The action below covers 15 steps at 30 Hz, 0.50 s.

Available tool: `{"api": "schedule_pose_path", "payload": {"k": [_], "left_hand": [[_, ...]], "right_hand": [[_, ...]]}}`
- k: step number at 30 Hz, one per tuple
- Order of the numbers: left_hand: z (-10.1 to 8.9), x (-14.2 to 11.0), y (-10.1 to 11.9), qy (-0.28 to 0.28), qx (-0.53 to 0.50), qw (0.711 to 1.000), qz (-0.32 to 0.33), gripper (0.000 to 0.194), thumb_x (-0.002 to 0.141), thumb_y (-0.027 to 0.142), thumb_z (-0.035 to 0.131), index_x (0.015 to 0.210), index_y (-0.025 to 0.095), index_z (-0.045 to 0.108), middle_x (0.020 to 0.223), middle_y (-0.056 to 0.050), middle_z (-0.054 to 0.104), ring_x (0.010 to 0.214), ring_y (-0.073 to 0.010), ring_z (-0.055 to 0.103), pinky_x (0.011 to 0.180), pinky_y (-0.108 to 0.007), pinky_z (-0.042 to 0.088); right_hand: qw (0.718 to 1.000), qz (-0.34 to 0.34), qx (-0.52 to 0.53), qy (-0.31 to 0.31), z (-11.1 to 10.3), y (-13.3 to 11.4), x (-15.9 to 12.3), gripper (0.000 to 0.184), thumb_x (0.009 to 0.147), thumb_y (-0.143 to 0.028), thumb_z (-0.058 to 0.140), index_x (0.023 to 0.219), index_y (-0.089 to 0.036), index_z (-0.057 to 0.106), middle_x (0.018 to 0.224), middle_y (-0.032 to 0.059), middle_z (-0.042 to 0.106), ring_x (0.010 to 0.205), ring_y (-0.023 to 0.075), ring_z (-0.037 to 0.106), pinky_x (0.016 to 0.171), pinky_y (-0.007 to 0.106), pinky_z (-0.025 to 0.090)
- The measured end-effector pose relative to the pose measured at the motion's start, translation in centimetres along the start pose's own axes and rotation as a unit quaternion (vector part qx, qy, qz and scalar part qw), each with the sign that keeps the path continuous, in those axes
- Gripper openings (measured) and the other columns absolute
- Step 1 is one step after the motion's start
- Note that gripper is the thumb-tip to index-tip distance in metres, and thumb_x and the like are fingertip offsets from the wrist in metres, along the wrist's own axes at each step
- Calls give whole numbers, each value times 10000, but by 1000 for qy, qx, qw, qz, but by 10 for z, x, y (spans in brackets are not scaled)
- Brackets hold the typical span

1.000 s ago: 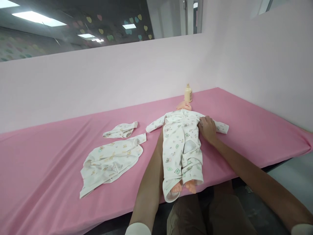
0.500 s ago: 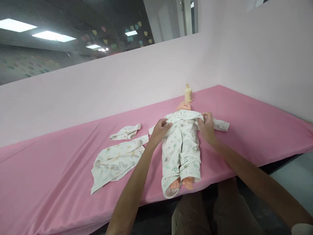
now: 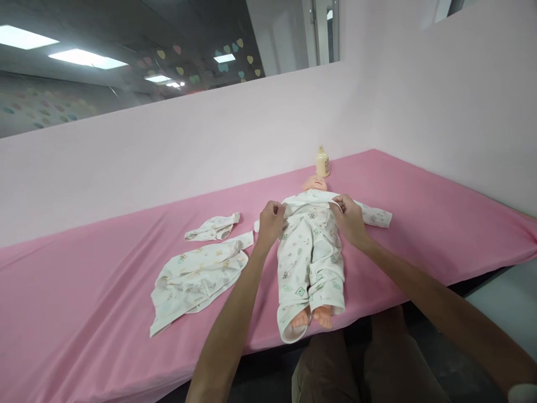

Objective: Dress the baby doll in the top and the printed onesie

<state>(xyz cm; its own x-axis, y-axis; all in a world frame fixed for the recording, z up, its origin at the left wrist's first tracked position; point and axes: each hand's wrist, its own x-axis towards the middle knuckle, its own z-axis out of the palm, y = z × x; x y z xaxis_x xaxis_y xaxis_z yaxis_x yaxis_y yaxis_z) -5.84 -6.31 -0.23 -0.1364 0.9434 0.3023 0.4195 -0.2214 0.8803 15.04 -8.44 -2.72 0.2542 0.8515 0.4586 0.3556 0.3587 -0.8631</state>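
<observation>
A baby doll (image 3: 315,182) lies on its back, bare feet towards me, in printed white trousers (image 3: 300,263) and a long-sleeved white baby shirt (image 3: 312,197). The shirt's lower edge is bunched up across the doll's middle. My left hand (image 3: 272,224) pinches this edge at the doll's left side in the picture. At the other side, my right hand (image 3: 349,219) has the edge between thumb and fingers. One shirt sleeve (image 3: 377,215) stretches out to the right on the sheet; the other is mostly behind my left hand.
A pink sheet (image 3: 104,291) covers the table. Left of the doll lie a printed white garment (image 3: 199,277) and a smaller white cloth piece (image 3: 213,228). A cream pump bottle (image 3: 323,163) stands beyond the doll's head, near the pale wall (image 3: 201,145).
My left hand has closed on the shirt's edge and shifted slightly left. My right hand has moved a little left along the edge, which now looks folded up more evenly.
</observation>
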Motion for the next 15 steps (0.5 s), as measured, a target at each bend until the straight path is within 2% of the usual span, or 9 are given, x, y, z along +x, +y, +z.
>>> {"api": "schedule_pose_path", "payload": {"k": [2,4,7,10,13,15], "left_hand": [[-1,4,-5,29,-64,997,-27,224,801,394,593,761,189,510,657,12,540,580,-106,522,544,-227,395],[-3,5,-10,13,-146,987,-62,234,779,393,619,796,181,521,629,18,536,597,-112,553,574,-232,421],[-7,2,-14,-25,-211,975,-67,255,738,356,654,882,172,551,626,31,528,599,-104,550,604,-236,436],[-9,0,-18,-52,-134,989,-22,336,717,264,647,1035,187,569,799,-2,578,690,-109,561,642,-236,451],[-3,1,-27,-25,32,999,0,379,714,194,612,1091,196,579,1040,-58,555,786,-121,562,659,-234,457],[2,5,-34,3,83,997,-8,352,730,207,599,1080,180,577,1094,-83,536,794,-127,561,653,-239,454]], "right_hand": [[999,-38,-14,-5,4,-1,-5,107,831,-293,471,816,-223,551,697,-10,582,643,161,508,653,300,400],[992,-108,-57,-30,8,-1,-12,84,835,-260,477,807,-222,547,710,-1,576,672,166,512,689,306,404],[959,-232,-137,-88,9,3,-23,132,875,-251,463,782,-218,551,773,33,581,757,189,524,763,332,408],[937,-274,-188,-104,8,6,-31,145,902,-240,436,869,-214,575,884,64,590,873,217,534,834,354,413],[946,-238,-212,-58,5,13,-34,203,843,-194,472,1023,-205,565,1000,88,585,983,246,523,893,379,415],[958,-195,-209,-14,3,22,-33,276,802,-191,486,1071,-199,546,1038,95,572,1003,256,518,892,396,425]]}}
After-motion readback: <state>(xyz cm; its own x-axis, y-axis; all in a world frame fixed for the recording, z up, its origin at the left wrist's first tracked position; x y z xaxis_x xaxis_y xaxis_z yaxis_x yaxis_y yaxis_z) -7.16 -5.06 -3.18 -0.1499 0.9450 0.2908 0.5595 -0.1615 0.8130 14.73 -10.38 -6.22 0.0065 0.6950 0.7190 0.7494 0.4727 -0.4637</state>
